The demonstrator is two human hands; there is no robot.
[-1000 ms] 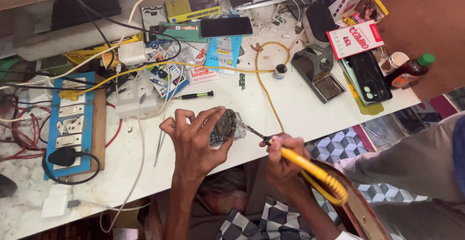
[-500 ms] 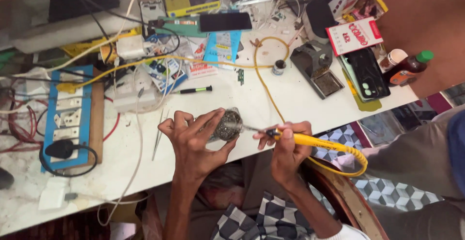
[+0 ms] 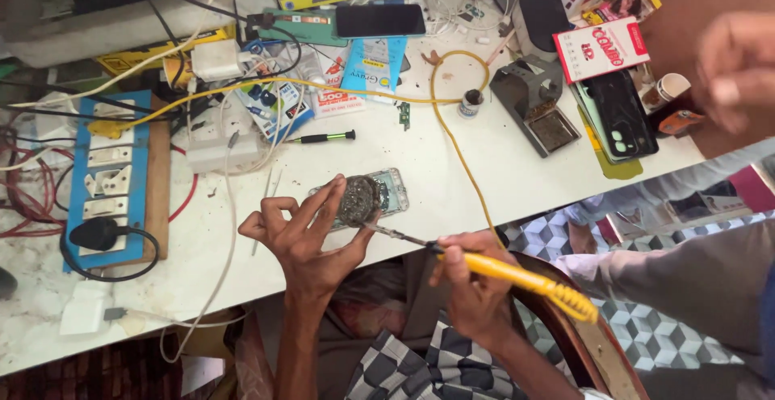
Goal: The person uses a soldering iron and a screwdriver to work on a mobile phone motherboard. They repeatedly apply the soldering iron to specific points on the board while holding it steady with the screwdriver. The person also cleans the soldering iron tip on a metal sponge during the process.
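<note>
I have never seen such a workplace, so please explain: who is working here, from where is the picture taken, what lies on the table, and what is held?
There is no machine; a person works with bare hands. The camera sits on the person's head and looks down. The left hand pinches a round grey wire-wool pad. The right hand has its grip on a yellow-handled soldering iron, whose metal tip touches that pad. On the white table lie an opened phone frame, a blue board of power sockets, a black-handled screwdriver and a dark smartphone. At the upper right, blurred, is another person's hand.
</note>
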